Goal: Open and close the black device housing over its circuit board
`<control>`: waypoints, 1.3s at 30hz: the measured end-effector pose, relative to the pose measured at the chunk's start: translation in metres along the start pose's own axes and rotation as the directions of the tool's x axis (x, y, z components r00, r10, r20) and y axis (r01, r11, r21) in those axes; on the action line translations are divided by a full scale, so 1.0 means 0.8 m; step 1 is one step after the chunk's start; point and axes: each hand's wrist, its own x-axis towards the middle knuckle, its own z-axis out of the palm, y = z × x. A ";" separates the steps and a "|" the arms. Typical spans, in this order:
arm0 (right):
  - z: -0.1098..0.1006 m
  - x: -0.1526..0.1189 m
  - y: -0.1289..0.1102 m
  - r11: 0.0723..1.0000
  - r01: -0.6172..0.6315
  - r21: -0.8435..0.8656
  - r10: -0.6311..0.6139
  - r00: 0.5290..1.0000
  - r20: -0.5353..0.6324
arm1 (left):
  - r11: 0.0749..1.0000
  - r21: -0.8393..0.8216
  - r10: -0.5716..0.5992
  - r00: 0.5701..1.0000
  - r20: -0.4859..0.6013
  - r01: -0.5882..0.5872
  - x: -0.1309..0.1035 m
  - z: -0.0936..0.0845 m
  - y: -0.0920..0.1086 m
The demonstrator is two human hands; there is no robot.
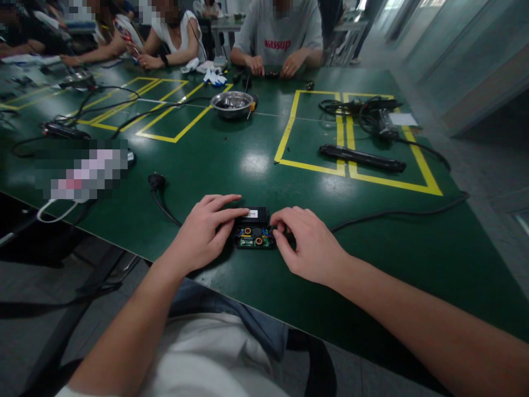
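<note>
An opened black power adapter lies near the table's front edge. Its lower shell holds a green circuit board (247, 241) with copper coils and faces up. Directly behind the board is the black cover (261, 215), which has a white label. My left hand (208, 229) reaches in from the left, fingers extended, the index fingertip on the label and the thumb by the left end of the case. At the right end of the board, my right hand (306, 238) has its thumb and fingers pinched together; whatever is between them is hidden. Black cords leave both sides of the adapter.
A plug (156, 181) stands at left, near a blurred-out object (91, 173) with a white cable. Farther back are a metal bowl (232, 105) of small parts, yellow tape rectangles, a black bar (362, 158) and coiled cords (372, 113). Other people sit across the green table (223, 165).
</note>
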 end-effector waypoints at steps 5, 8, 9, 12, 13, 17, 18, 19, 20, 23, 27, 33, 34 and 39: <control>-0.005 0.001 -0.001 0.997 -0.051 0.057 0.048 0.998 0.040 | 0.988 -0.054 -0.146 0.989 -0.023 0.144 0.004 0.004 -0.007; -0.010 0.001 -0.002 0.990 -0.089 0.111 0.082 0.995 0.060 | 0.982 -0.094 -0.173 0.983 -0.068 0.166 0.002 0.005 -0.007; -0.011 0.001 -0.002 0.987 -0.099 0.127 0.091 0.994 0.064 | 0.981 -0.104 -0.172 0.981 -0.086 0.163 0.001 0.004 -0.007; -0.014 0.001 -0.001 0.980 -0.116 0.164 0.106 0.992 0.068 | 0.982 -0.155 -0.130 0.980 -0.152 0.106 -0.003 0.000 -0.004; -0.014 0.001 -0.001 0.978 -0.118 0.171 0.108 0.992 0.068 | 0.982 -0.178 -0.099 0.982 -0.162 0.070 -0.004 -0.002 -0.003; -0.015 0.001 0.000 0.977 -0.115 0.179 0.104 0.992 0.069 | 0.962 -0.257 0.085 0.996 -0.030 -0.090 -0.006 -0.011 0.002; -0.014 0.002 0.000 0.978 -0.114 0.177 0.103 0.992 0.072 | 0.958 -0.265 0.115 0.993 0.011 -0.108 -0.006 -0.013 0.004; -0.014 0.002 0.000 0.978 -0.113 0.174 0.101 0.992 0.075 | 0.957 -0.265 0.132 0.991 0.039 -0.117 -0.005 -0.014 0.005; -0.014 0.002 -0.001 0.979 -0.112 0.169 0.100 0.992 0.077 | 0.958 -0.260 0.137 0.989 0.053 -0.119 -0.005 -0.014 0.005; -0.012 0.002 -0.001 0.984 -0.106 0.141 0.095 0.992 0.079 | 0.961 -0.250 0.138 0.989 0.059 -0.119 -0.004 -0.015 0.006; -0.010 0.002 -0.001 0.989 -0.102 0.111 0.094 0.993 0.073 | 0.962 -0.244 0.140 0.988 0.067 -0.120 -0.004 -0.014 0.006; -0.009 0.001 -0.001 0.991 -0.088 0.102 0.081 0.994 0.071 | 0.963 -0.238 0.137 0.990 0.037 -0.124 -0.005 -0.013 0.008; -0.009 0.001 -0.001 0.991 -0.087 0.098 0.080 0.994 0.074 | 0.964 -0.240 0.130 0.990 0.048 -0.115 -0.005 -0.014 0.008; -0.009 0.002 -0.001 0.992 -0.089 0.090 0.082 0.993 0.080 | 0.965 -0.246 0.114 0.989 0.093 -0.088 -0.006 -0.014 0.007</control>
